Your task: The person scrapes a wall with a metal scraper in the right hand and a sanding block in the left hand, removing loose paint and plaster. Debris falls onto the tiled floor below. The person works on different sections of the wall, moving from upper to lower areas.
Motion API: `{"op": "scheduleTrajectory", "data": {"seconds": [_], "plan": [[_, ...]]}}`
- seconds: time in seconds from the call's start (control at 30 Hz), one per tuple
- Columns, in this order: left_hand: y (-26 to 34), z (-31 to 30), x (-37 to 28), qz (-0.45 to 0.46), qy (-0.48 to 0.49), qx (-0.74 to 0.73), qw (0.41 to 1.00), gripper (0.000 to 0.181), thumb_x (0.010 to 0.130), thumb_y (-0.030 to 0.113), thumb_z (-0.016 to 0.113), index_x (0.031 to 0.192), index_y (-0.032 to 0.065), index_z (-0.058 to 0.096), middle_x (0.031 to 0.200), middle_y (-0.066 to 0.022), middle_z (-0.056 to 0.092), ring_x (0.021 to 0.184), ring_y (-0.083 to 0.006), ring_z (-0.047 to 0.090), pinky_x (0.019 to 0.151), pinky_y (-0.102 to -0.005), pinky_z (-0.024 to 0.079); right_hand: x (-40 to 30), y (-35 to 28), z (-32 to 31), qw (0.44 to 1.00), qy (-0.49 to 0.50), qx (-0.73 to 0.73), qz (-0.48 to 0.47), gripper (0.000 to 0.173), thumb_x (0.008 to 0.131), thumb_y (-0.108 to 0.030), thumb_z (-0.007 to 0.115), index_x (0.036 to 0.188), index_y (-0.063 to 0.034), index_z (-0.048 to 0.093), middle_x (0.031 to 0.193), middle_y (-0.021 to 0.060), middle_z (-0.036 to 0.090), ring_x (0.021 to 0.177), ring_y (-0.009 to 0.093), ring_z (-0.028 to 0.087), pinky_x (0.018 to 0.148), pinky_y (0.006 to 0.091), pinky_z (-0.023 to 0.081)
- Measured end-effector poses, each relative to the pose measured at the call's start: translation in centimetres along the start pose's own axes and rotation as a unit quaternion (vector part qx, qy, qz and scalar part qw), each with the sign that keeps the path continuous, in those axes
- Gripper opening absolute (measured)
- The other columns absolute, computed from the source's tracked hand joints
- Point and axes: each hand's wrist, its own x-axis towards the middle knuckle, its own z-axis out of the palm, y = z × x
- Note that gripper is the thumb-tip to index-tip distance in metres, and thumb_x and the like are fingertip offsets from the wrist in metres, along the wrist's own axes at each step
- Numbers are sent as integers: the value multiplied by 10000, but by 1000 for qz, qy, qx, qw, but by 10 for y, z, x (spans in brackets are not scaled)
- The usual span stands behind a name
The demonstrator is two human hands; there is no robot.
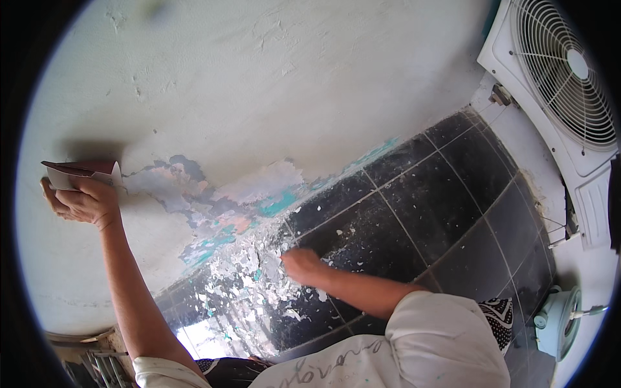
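My left hand grips a folded sheet of sandpaper, dark red on its grit side and pale on its back. It is up against the off-white wall at the left. Right of it, the paint has flaked off in a patch showing grey, pinkish and turquoise layers. My right hand, a little blurred, is curled into a loose fist over the black tiles. Nothing shows in it, though its fingers are partly hidden. Paint flakes lie thickly beside it, below the bare patch.
Black tiles with pale joints run along the wall's foot. A large white fan with a round wire grille stands at upper right. A pale blue round object sits at lower right. Slatted items are at lower left.
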Motion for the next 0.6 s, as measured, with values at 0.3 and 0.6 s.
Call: {"op": "scheduleTrajectory", "data": {"seconds": [0.3, 0.6], "plan": [[13, -1, 5, -3, -11, -3, 1000, 284, 976, 293, 427, 1030, 23, 496, 1537, -198, 385, 1439, -335, 286, 1137, -524, 230, -3, 74, -145, 925, 310, 26, 220, 262, 883, -171, 574, 1034, -13, 718, 1036, 238, 709, 989, 411, 674, 877, 491, 532], [18, 0, 4, -23, -23, -12, 999, 298, 992, 310, 407, 1035, 20, 464, 1536, -194, 368, 1419, -334, 272, 1140, -535, 193, -31, 44, -187, 946, 283, -142, -71, 143, 893, -66, 579, 946, -82, 711, 989, 118, 660, 973, 332, 646, 821, 453, 535]]}}
